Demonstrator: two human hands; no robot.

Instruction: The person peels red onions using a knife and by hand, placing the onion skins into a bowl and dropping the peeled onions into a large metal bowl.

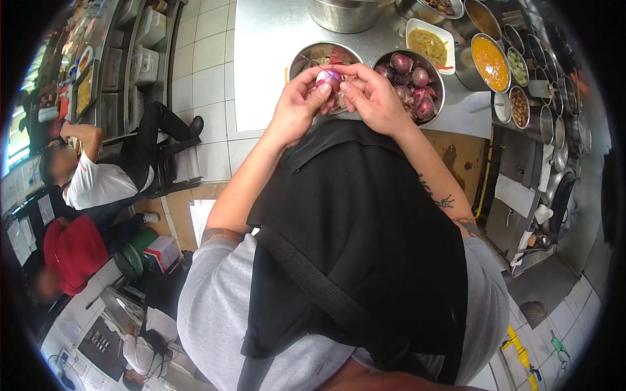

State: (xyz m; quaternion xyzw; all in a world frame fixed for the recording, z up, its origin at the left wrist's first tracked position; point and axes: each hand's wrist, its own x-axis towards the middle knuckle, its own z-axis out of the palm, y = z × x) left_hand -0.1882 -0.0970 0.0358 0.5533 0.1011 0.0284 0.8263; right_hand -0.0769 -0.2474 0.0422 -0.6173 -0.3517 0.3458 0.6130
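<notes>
A red onion (328, 80), partly bare and pale purple on top, is gripped between my two hands. My left hand (305, 95) holds it from the left, thumb against its near side. From the right, the thumb and fingertips of my right hand (370, 95) press on it. Below my hands a steel bowl (299, 59) contains papery onion skins, partly hidden by my fingers. A second steel bowl (442, 100), just right of my right hand, holds several red onions (402, 63) with their skins on.
A large steel pot (342, 17) stands on the steel table (259, 63) beyond the bowls. At right are a white dish of sliced vegetables (430, 46), a pot of orange sauce (489, 61) and several food containers. A seated person (105, 183) and other people are at left.
</notes>
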